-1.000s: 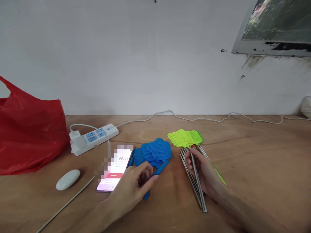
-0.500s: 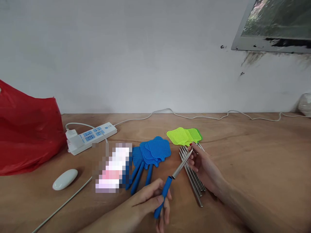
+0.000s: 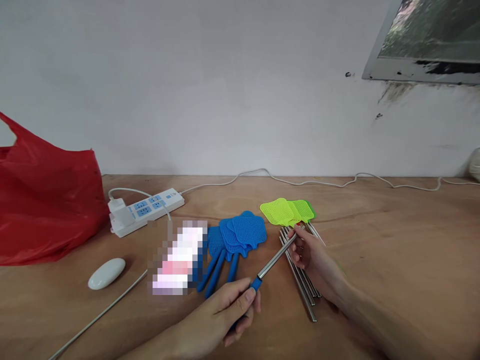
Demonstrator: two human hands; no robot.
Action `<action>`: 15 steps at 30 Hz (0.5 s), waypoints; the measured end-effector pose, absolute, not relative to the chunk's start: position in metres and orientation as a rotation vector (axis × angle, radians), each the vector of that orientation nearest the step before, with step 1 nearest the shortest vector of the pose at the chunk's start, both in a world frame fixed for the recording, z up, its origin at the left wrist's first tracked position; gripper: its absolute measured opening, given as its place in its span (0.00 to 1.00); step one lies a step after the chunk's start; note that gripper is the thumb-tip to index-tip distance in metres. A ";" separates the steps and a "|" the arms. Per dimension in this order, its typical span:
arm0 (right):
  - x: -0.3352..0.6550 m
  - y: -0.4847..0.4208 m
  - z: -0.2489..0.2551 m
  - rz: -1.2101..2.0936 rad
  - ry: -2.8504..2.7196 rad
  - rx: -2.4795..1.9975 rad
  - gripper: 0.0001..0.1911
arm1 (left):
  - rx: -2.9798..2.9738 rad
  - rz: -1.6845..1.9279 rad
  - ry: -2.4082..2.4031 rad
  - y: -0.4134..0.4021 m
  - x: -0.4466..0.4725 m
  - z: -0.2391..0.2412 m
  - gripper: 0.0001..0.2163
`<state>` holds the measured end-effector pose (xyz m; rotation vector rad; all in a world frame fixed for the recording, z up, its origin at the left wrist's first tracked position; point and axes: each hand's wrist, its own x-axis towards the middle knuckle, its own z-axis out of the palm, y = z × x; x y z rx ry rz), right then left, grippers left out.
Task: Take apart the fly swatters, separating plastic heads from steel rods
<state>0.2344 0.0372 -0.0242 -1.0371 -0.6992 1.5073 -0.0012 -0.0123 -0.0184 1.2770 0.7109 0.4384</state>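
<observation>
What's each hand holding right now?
Left hand: closed on the blue handle.
Right hand: pinching the far end of the metal rod.

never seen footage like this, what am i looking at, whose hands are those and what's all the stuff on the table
No machine here: a person wears a camera on the head, looking down at their own bare hands. The left hand grips a blue handle; its metal rod runs up to the right hand, which pinches the far end. On the wooden table lie a bundle of rods, blue fly swatter heads, green fly swatter heads, a white power strip, a blurred phone and a red plastic bag.
</observation>
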 end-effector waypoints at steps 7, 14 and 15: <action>0.234 0.036 -0.020 1.402 -0.807 -1.055 0.22 | 1.261 0.460 0.715 -0.012 -0.003 -0.021 0.25; 0.230 0.029 -0.015 1.376 -1.018 -1.046 0.23 | 1.290 0.434 0.814 -0.014 -0.003 -0.023 0.28; 0.229 0.027 -0.015 1.400 -1.075 -1.042 0.23 | 1.281 0.433 0.822 -0.014 -0.002 -0.023 0.28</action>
